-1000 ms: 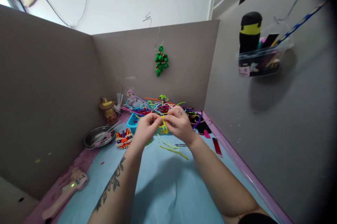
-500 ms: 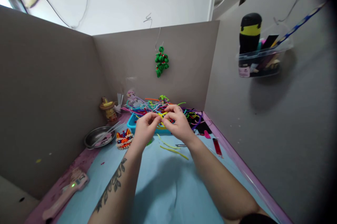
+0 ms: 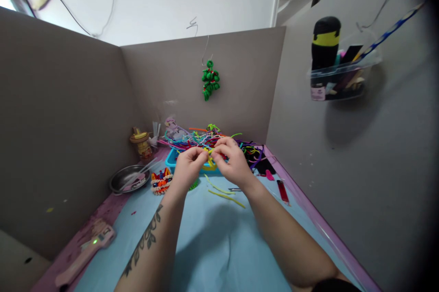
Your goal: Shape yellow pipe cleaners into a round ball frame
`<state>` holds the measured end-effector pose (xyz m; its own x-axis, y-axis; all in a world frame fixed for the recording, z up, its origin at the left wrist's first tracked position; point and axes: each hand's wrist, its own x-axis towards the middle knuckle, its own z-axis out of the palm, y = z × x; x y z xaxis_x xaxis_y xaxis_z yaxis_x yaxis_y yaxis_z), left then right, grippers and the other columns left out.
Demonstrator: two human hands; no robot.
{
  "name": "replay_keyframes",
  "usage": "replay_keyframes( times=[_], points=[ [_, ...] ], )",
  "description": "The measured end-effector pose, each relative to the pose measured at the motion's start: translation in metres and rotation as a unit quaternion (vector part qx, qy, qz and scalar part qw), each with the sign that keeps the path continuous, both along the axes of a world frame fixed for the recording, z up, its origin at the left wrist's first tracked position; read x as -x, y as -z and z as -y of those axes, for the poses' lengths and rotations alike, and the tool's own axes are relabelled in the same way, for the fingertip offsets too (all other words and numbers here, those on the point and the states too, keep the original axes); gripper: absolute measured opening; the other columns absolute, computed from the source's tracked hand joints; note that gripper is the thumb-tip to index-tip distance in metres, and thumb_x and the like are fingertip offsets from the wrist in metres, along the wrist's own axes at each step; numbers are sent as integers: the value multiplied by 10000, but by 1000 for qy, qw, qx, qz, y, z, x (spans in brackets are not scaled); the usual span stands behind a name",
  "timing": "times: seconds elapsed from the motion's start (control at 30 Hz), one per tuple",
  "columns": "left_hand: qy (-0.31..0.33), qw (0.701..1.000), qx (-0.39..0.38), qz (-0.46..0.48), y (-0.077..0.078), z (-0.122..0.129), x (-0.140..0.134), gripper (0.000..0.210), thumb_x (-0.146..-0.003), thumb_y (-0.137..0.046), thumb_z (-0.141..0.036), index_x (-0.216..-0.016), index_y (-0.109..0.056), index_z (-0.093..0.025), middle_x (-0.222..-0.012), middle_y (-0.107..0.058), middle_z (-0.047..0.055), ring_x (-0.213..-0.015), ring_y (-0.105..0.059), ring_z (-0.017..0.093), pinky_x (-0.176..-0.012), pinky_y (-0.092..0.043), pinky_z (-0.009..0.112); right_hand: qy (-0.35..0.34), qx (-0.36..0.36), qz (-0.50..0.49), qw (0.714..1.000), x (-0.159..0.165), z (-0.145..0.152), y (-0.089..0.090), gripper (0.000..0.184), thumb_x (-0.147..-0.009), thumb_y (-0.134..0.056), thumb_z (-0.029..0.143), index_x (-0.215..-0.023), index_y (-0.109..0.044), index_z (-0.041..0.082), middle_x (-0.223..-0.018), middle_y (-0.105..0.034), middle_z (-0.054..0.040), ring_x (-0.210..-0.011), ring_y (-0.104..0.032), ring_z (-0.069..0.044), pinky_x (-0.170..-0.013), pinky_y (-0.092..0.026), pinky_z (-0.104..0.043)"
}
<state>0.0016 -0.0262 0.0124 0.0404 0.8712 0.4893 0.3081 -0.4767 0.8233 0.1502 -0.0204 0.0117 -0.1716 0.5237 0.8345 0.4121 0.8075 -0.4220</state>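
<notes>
Side by side above the far part of the table, my left hand [image 3: 190, 164] and my right hand [image 3: 231, 161] both pinch a bent yellow pipe cleaner [image 3: 210, 162]. My fingertips hide part of it, and only a small gap parts the two hands. Behind them a blue basket [image 3: 170, 159] holds a tangle of many-coloured pipe cleaners [image 3: 185, 140]. On the blue cloth below my hands lie a loose yellow pipe cleaner [image 3: 227, 197] and a paler yellow-green one [image 3: 219, 188].
To the left are a metal bowl [image 3: 118, 187], an orange-and-cream beaded-looking piece [image 3: 162, 182] and a pink hot glue gun [image 3: 85, 251] with a green light. A red strip [image 3: 283, 192] lies right. A green ornament [image 3: 210, 79] hangs behind; a clear bin [image 3: 343, 82] hangs on the right panel.
My left hand has shifted and turned slightly, and the yellow pipe cleaner between my fingertips now hangs lower. My right hand stays nearly in place.
</notes>
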Motion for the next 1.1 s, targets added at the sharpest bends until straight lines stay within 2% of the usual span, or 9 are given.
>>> replay_keyframes(
  times=[0.1,0.27,0.4,0.53,0.77,1.1],
  points=[
    [51,998,19,-14,-2,1,2,253,-757,-522,-376,-682,-582,-141,-618,-552,-3,-578,-478,105,-567,-381,219,-18,6,-36,999,-6,0,-3,146,-794,-470,153,-820,-605,203,-869,-552,-49,-894,-516,-178,-820,-419,-339],
    [104,993,55,-9,-5,4,3,285,-759,-514,-417,-699,-563,-142,-620,-510,-5,-587,-452,102,-569,-376,219,-69,-13,38,997,-13,0,-7,242,-748,-517,130,-936,-627,233,-926,-608,-39,-934,-529,-185,-865,-397,-365],
    [139,988,74,6,-7,5,4,274,-750,-531,-404,-669,-542,-142,-602,-482,-14,-567,-429,90,-546,-363,208,-58,-32,80,995,-14,0,-7,276,-748,-522,130,-973,-626,251,-910,-622,-34,-912,-526,-189,-862,-389,-384],
    [164,983,86,12,-8,5,3,268,-747,-542,-381,-626,-502,-145,-578,-448,-30,-545,-398,77,-529,-341,197,-19,-56,108,992,-14,-1,-5,280,-743,-504,120,-957,-629,251,-940,-611,-36,-935,-499,-202,-882,-359,-401],
    [139,988,70,5,-6,5,-1,241,-766,-527,-350,-640,-522,-144,-580,-444,-30,-538,-383,75,-516,-316,197,26,-60,107,992,-13,0,-4,156,-725,-514,146,-807,-623,222,-890,-583,-42,-941,-472,-213,-882,-336,-399],
    [70,997,27,-22,-4,4,-2,222,-761,-516,-354,-686,-544,-147,-619,-476,-27,-574,-402,88,-540,-318,204,-34,-18,90,995,-15,-1,-6,84,-701,-533,130,-733,-579,191,-873,-542,-43,-894,-484,-189,-832,-375,-361]
  ],
)
